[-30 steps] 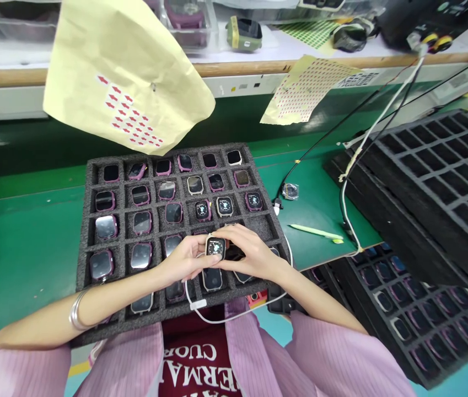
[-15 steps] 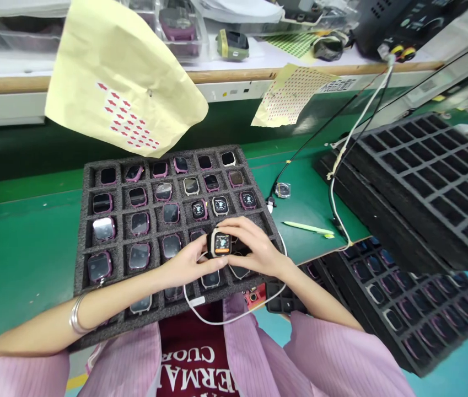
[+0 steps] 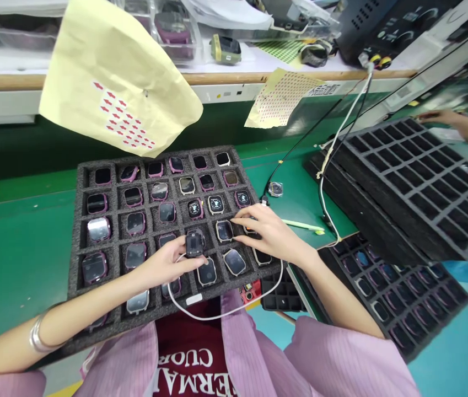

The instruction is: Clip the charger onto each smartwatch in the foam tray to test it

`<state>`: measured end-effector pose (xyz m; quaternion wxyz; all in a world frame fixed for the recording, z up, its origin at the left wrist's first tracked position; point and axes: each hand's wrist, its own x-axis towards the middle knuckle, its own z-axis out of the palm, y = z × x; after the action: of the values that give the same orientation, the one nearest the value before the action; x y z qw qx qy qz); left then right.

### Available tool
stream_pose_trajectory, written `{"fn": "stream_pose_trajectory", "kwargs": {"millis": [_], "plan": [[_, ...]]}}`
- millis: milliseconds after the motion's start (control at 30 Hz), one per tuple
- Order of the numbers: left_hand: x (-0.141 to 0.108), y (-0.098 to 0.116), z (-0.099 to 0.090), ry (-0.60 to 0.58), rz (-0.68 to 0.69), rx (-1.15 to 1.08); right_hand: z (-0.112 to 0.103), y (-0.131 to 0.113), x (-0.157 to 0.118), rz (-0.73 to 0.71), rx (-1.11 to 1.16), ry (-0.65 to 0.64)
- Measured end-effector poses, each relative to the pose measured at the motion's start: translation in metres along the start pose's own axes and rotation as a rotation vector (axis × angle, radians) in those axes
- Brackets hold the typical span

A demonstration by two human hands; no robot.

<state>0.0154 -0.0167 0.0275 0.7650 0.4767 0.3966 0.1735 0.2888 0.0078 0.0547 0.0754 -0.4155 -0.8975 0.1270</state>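
A dark grey foam tray (image 3: 74, 231) holds rows of square watch bodies, purple or silver-framed, with a few screens lit. My left hand (image 3: 176, 259) pinches a small black square device (image 3: 194, 243) over the tray, and a white cable (image 3: 217, 318) loops from that hand. My right hand (image 3: 264, 231) is over the tray's right side, fingers apart, fingertips beside a silver-framed watch (image 3: 224, 231) lying in its compartment. Another watch with an orange patch on its screen is partly hidden under that hand.
Stacked black foam trays (image 3: 419, 182) stand at the right, with another person's hand (image 3: 440, 117) at their far edge. A filled tray (image 3: 394, 292) lies lower right. A green pen (image 3: 304, 225) and wrapped watch (image 3: 275, 189) rest beyond my tray. Yellow sticker sheets (image 3: 126, 71) hang from the shelf.
My hands have moved apart. The lit watch between them is gone from there; my left hand keeps the black device, and my right hand has moved right and opened. Another person's hand has come further into view.
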Motion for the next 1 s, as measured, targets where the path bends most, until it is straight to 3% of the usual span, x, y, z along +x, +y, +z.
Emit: {"fn": "stream_pose_trajectory", "kwargs": {"millis": [167, 300, 400, 567, 767, 900, 1000], "plan": [[0.0, -0.009, -0.006, -0.048, 0.068, 0.019, 0.009, -0.008, 0.03, -0.044, -0.112, -0.095], [0.004, -0.012, -0.009, -0.068, 0.099, -0.001, 0.004, -0.014, 0.029, -0.01, 0.053, 0.032], [0.005, -0.012, -0.009, -0.065, 0.111, -0.01, 0.001, -0.033, 0.03, -0.063, 0.255, 0.141], [0.003, -0.012, -0.008, 0.011, 0.114, -0.058, 0.018, -0.06, 0.048, -0.234, 0.248, 0.085], [0.003, -0.009, -0.007, 0.094, 0.129, -0.122, 0.03, -0.056, 0.056, -0.247, 0.221, 0.06], [0.007, -0.017, -0.008, 0.099, 0.234, -0.159, 0.04, -0.054, 0.054, -0.25, 0.317, 0.066], [0.008, -0.022, -0.009, 0.084, 0.223, -0.15, 0.048, -0.052, 0.054, -0.247, 0.412, 0.094]]}}
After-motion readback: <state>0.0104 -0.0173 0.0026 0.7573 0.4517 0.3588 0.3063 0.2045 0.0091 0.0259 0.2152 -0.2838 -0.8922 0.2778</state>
